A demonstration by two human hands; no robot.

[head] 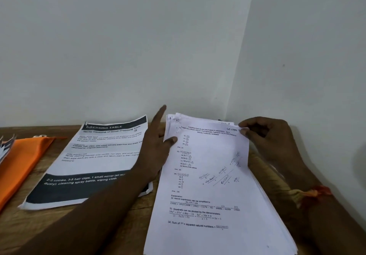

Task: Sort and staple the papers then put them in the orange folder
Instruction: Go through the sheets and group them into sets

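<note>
Nearest, a thick stack of papers (208, 185) lies on a wooden table (122, 215) with visible brown grain. Its thin white sheets are slightly fanned at the right edge. The top page carries small printed maths questions and slanted handwritten fractions. A twisted orange and yellow thread (311, 193) circles the right wrist beside the stack.

To the left lies a flat printed sheet (95, 159), white with dark bands at its head and foot, its near right part under the left forearm. Further left, the smooth orange folder (21, 159) rests flat on the table, well apart from the stack.

At the far end of the stack, the left hand (156, 141) is spread, its forefinger lifted and its thumb touching the stack's left edge. The right hand (265, 135) curls in and pinches the top sheet's far right corner. Behind stands a plain pale wall (138, 36) that meets another at a corner.
</note>
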